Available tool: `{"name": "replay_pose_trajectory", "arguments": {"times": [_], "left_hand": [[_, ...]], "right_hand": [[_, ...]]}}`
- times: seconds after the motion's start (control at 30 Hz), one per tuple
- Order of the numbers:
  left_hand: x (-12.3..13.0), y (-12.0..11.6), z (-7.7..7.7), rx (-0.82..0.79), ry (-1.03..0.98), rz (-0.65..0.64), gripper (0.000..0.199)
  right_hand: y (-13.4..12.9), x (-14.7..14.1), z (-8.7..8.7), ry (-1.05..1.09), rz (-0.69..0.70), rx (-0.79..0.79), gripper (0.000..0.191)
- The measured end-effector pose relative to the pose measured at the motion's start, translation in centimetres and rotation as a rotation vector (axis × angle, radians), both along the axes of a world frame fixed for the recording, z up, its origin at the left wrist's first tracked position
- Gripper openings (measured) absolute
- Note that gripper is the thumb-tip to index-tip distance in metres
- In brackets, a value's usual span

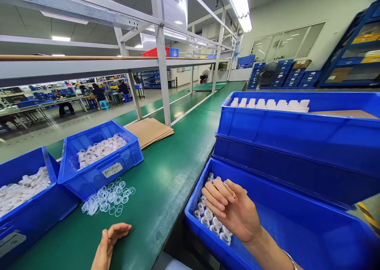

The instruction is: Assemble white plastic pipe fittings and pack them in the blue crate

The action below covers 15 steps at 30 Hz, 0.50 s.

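My left hand (110, 244) is low over the green bench top (154, 183), its fingers stretched and slightly bent, with nothing visible in it. A loose pile of thin clear rings (108, 196) lies just beyond it. My right hand (233, 208) hovers above the near blue bin (285, 222), palm partly turned up and fingers loosely curled, with nothing visible in the grasp. Under and beside that hand, white flanged plastic fittings (214, 229) stand in rows at the bin's left end. The hand hides some of them.
Two blue bins of small white parts, one farther left (18, 218) and one behind the rings (101, 173), stand on the bench. Cardboard sheets (151, 131) lie beyond, beside a metal post (163, 72). Stacked blue bins (291, 131) rise at right. People sit in the distance.
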State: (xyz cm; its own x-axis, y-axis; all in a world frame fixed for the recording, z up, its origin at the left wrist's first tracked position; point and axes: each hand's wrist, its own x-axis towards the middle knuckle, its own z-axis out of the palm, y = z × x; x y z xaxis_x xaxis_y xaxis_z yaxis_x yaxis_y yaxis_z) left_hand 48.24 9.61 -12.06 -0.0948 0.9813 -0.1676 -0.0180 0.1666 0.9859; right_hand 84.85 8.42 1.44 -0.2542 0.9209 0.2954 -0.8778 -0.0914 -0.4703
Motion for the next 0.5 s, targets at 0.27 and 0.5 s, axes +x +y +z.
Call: {"name": "replay_pose_trajectory", "arguments": {"times": [0.27,0.5], "left_hand": [[0.4,-0.2,0.7,0.011,0.036,-0.001,0.078],[0.8,-1.1,2.2,0.033,0.004,-0.056,0.070]], "right_hand": [[-0.3,-0.9,0.3,-0.085,-0.025,0.062,0.040],[-0.6,-1.4,0.4,-0.162,-0.004,0.075,0.025]]}}
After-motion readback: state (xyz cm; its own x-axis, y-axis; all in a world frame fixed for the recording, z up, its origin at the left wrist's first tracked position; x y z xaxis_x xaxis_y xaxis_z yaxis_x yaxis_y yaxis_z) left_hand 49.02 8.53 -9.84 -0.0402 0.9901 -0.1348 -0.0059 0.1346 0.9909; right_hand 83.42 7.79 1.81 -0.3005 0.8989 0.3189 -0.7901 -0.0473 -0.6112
